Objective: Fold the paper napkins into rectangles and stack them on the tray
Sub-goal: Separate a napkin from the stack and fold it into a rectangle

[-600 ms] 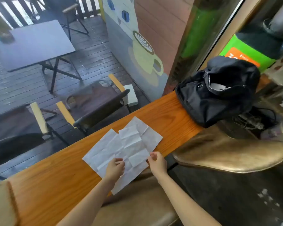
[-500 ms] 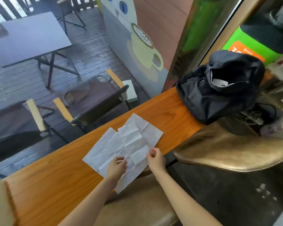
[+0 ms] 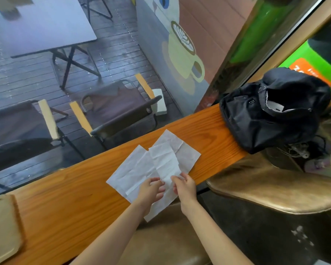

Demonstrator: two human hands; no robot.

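Several white paper napkins lie overlapping on the orange wooden counter [image 3: 69, 203]. The top napkin [image 3: 164, 159] is creased and partly doubled over along its length. My left hand [image 3: 151, 190] and my right hand [image 3: 183, 186] both pinch its near edge, close together, with the paper lifted a little off the counter. An unfolded napkin [image 3: 130, 173] lies flat under it to the left, and another napkin [image 3: 185, 152] pokes out to the right. The tan tray [image 3: 2, 230] sits at the counter's far left end, nothing visible on it.
A black backpack [image 3: 271, 111] rests on the counter's right end. A tan stool seat [image 3: 275, 190] stands to the right below the counter, another stool seat [image 3: 166, 240] beneath my arms. Behind the window glass are chairs and a table.
My hands have come closer together on the top napkin's near edge, and that napkin now looks narrower, doubled over along its length.
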